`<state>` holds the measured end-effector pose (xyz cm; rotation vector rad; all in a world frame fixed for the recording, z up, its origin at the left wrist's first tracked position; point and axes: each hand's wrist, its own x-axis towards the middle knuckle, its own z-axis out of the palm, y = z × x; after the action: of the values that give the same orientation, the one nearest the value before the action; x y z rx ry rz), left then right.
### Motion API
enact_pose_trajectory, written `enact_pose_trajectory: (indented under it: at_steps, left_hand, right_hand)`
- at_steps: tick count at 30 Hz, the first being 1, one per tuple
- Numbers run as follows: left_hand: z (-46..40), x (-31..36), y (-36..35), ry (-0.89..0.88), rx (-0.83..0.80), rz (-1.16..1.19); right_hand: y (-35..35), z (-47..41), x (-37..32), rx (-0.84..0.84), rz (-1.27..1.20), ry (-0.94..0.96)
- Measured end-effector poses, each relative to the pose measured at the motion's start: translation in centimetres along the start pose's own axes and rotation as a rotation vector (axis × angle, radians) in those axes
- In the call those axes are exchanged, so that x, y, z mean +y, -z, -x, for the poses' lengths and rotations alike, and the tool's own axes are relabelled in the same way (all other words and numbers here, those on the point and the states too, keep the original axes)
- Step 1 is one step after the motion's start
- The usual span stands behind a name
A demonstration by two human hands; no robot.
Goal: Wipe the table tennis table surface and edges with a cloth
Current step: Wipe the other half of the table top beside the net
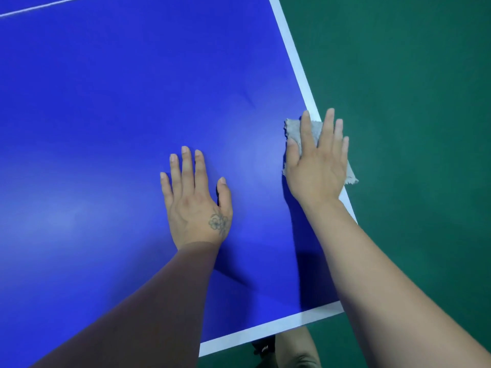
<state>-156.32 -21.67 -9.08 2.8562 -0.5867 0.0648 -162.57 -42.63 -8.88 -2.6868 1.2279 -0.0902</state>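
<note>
The blue table tennis table (119,115) fills most of the view, with a white line along its right edge (292,54) and near edge. A grey cloth (292,128) lies on the right edge, partly hanging over it. My right hand (317,160) presses flat on the cloth with straight, spread fingers that reach past the edge. My left hand (195,197) rests flat on the blue surface, to the left of the cloth, holding nothing. It has a flower tattoo near the thumb.
Green floor (411,102) lies beyond the table's right and near edges. The table's near right corner is behind my right forearm. A thin white line (39,7) crosses the table at the top left. My leg and a dark garment show below the near edge.
</note>
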Motion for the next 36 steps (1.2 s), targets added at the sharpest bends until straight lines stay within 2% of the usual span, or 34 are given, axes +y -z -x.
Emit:
enact_pose_trajectory:
  at_steps: [4,8,12,16,23,26,31,33,36]
  left_hand:
    - [0.0,0.1,0.0,-0.001,-0.003,-0.010]
    - [0.1,0.1,0.0,-0.003,-0.004,-0.013]
    - [0.1,0.1,0.0,0.003,-0.017,-0.030]
    - [0.2,0.1,0.1,0.010,-0.018,-0.022]
    - [0.3,0.2,0.2,0.009,-0.013,-0.026]
    - [0.3,0.2,0.1,0.011,-0.010,-0.021]
    - [0.3,0.1,0.1,0.012,-0.003,-0.020]
    - [0.3,0.1,0.1,0.012,-0.006,-0.017]
    - [0.2,0.0,0.0,0.002,-0.002,-0.002]
  right_hand:
    - [0.2,1.6,-2.0,0.005,0.022,0.136]
    - [0.6,8.1,-0.7,-0.069,0.004,0.314]
    - [1.6,13.0,4.2,-0.106,0.047,0.241]
    - [2.5,13.1,7.8,-0.110,0.060,0.155]
    - [0.8,6.7,4.0,-0.031,0.043,0.058]
    - [0.7,7.9,2.3,-0.025,0.050,0.107]
    - [1.0,16.0,3.1,-0.108,0.003,0.349]
    - [1.5,18.9,5.2,-0.126,0.026,0.362]
    - [2.4,20.9,8.7,-0.116,0.062,0.280]
